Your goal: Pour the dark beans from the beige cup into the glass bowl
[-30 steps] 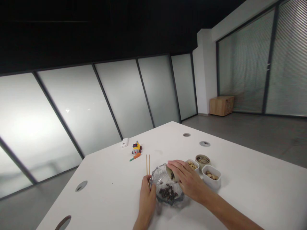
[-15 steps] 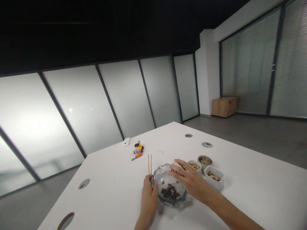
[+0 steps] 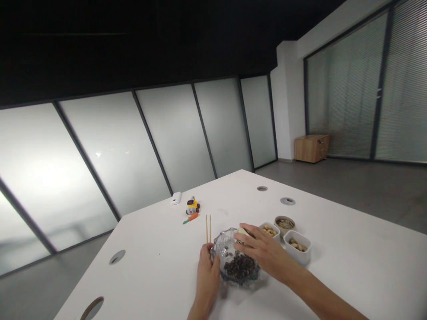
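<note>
Right now a small pale cup (image 3: 243,233) lies tipped on its side over the far rim of the glass bowl (image 3: 220,242), its long axis running roughly level, from the right toward the bowl's middle; which way its mouth faces is hidden by the fingers. The right hand (image 3: 263,253) is wrapped over the cup from above, fingers curled around it. Inside the bowl sits a heap of dark beans (image 3: 240,268). The left hand (image 3: 207,275) presses against the bowl's near left wall, fingers bent against the glass, steadying it on the white counter (image 3: 160,271).

Just beyond the bowl's left edge a pair of chopsticks (image 3: 208,228) lies pointing straight away from the person. To the right stand three small white dishes (image 3: 298,247) close together, holding pale nuts or seeds. Farther off on the counter lie a little orange carrot toy (image 3: 190,218), a yellow toy (image 3: 192,205) and a white box (image 3: 175,198).
</note>
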Demonstrator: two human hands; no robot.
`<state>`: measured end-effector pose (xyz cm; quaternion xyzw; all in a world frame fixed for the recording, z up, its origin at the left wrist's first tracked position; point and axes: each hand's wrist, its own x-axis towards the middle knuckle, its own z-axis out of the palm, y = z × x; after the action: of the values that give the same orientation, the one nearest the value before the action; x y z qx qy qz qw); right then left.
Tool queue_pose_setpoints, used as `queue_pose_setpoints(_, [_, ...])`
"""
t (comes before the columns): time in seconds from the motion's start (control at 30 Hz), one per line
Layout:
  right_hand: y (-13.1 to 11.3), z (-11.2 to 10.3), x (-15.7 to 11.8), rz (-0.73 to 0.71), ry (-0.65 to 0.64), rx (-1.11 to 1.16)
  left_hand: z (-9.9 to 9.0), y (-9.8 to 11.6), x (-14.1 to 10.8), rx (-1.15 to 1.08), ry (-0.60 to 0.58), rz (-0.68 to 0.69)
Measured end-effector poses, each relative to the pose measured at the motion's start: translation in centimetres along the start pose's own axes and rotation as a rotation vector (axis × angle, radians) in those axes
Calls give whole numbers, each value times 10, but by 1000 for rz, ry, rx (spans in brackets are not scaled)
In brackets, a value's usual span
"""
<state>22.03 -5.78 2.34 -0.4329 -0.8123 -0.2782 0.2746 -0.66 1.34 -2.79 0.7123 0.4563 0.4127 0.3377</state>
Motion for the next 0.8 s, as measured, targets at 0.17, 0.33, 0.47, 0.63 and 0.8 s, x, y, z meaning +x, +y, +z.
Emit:
queue_pose_setpoints(0.17, [1, 2, -1, 8, 17, 73, 0, -1, 0, -1, -1, -6])
queue_pose_setpoints(0.33, [-1, 12, -7, 345, 137, 399, 0, -4, 2, 8, -1, 0])
queue_pose_setpoints(0.47, [-6, 17, -6, 641, 250, 651, 0, -2, 1, 2, -4, -6])
queue_pose_setpoints(0.63, [-11, 13, -2, 776, 363, 820, -1, -1, 0, -4, -8, -8])
queue_pose_setpoints(0.8, [-17, 2, 0, 938, 314, 907, 0, -5, 2, 16, 4, -3])
